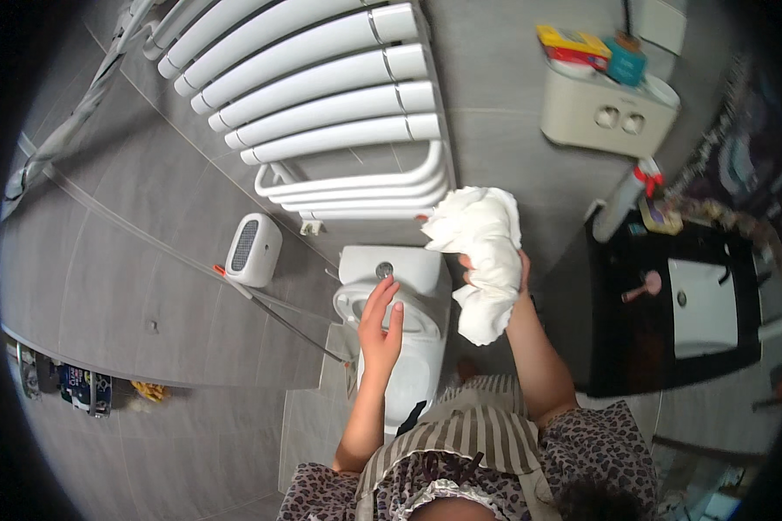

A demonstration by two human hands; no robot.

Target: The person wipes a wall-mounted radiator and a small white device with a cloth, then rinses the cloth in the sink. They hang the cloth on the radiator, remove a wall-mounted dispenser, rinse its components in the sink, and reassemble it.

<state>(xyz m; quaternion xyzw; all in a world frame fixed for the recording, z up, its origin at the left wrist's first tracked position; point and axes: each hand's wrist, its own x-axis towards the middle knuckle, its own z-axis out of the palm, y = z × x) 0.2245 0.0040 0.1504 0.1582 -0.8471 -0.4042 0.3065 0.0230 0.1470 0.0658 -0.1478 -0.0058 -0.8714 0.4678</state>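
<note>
A bunched white cloth (487, 252) hangs in folds from my right hand (523, 271), whose fingers are wrapped round it and mostly hidden by it. My left hand (381, 326) is raised with its fingers stretched out and nothing in them. Below that hand is the white toilet (424, 369), its lid up against the cistern (352, 260), which has a round flush button (384, 270) on top. The cloth is held to the right of the toilet, apart from it.
A white towel radiator (339, 82) fills the upper wall. At right stand a black counter (617, 339) with a white basin (708, 334) and a pink brush-like thing (643, 286). A cream wall box (582, 108) carries small packages. A white bin-like box (269, 252) hangs at left.
</note>
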